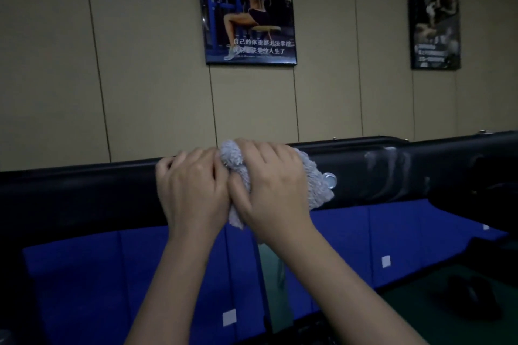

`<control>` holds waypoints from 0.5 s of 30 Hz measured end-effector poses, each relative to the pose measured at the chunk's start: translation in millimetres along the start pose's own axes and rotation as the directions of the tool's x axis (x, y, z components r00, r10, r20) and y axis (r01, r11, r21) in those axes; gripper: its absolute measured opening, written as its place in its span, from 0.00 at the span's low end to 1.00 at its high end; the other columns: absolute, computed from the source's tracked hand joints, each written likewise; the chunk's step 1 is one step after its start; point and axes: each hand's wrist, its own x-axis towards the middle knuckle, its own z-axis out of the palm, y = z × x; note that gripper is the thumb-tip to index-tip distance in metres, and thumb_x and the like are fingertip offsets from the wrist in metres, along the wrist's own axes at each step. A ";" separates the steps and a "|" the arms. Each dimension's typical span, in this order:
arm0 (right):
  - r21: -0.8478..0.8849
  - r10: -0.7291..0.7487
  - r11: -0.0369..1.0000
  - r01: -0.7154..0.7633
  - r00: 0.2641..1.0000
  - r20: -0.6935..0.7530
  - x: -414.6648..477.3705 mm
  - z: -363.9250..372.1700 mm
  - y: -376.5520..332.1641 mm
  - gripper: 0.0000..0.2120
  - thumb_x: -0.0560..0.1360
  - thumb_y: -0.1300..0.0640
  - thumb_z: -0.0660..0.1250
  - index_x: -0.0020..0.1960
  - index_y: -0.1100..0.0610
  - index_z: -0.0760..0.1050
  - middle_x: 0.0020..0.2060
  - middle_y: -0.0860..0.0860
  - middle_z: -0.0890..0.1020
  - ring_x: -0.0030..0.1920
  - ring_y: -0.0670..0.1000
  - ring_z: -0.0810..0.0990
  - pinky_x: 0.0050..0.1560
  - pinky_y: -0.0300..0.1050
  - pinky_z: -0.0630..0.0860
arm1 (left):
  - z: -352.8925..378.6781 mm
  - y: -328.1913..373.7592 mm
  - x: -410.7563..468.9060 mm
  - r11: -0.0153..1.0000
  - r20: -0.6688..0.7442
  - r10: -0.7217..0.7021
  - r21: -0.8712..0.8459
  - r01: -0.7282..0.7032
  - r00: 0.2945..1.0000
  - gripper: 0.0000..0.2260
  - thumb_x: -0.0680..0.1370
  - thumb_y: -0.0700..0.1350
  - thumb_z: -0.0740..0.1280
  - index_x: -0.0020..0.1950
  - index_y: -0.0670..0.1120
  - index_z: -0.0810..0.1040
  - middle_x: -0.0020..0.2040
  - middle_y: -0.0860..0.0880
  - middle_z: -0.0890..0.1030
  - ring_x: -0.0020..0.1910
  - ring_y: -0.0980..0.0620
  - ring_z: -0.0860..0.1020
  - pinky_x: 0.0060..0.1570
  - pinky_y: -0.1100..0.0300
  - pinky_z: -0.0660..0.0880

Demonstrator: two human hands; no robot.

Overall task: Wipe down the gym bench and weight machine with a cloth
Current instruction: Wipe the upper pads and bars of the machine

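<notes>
1. Across the middle of the head view, a black padded rail (84,185) runs left to right, rising slightly at the right.
2. Left hand (193,187): fingers (168,166) curled over the rail's top edge, gripping it, knuckles against the cloth.
3. Right hand (269,190): fingers curled around a bunched grey cloth (314,179), pressing it onto the rail's face; both hands touch.
4. Metal ring (330,179) shows at the cloth's right edge.
5. Pale smears (389,165) mark the rail further right.
6. Blue mats (84,274) lie below; two posters (246,8) hang on the beige wall (140,64) above.
</notes>
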 end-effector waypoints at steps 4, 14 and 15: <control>-0.131 -0.017 0.991 0.011 0.999 -0.045 -7.9 -27.8 39.1 0.16 0.67 0.57 0.59 0.50 0.61 0.77 0.40 0.55 0.81 0.40 0.57 0.77 0.46 0.46 0.65 | -0.5 6.9 -2.3 0.999 0.038 -0.042 0.036 0.041 0.998 0.20 0.76 0.53 0.50 0.36 0.46 0.77 0.34 0.47 0.80 0.35 0.48 0.72 0.45 0.54 0.57; 0.008 0.262 0.963 -0.268 0.936 -0.235 -29.8 -93.4 138.4 0.19 0.71 0.55 0.53 0.54 0.64 0.74 0.49 0.60 0.78 0.51 0.59 0.75 0.58 0.55 0.70 | 8.1 12.7 -7.6 0.999 0.018 -0.036 0.029 0.036 0.999 0.23 0.77 0.55 0.49 0.41 0.44 0.79 0.36 0.46 0.80 0.37 0.51 0.68 0.48 0.53 0.58; 0.054 0.324 0.945 -0.322 0.907 -0.269 -30.9 -99.7 149.7 0.19 0.71 0.55 0.53 0.54 0.64 0.73 0.49 0.61 0.78 0.51 0.60 0.75 0.57 0.59 0.71 | 8.7 13.4 -7.0 0.998 0.014 -0.041 0.040 0.041 0.999 0.23 0.77 0.55 0.49 0.41 0.44 0.79 0.36 0.45 0.80 0.37 0.49 0.70 0.48 0.53 0.58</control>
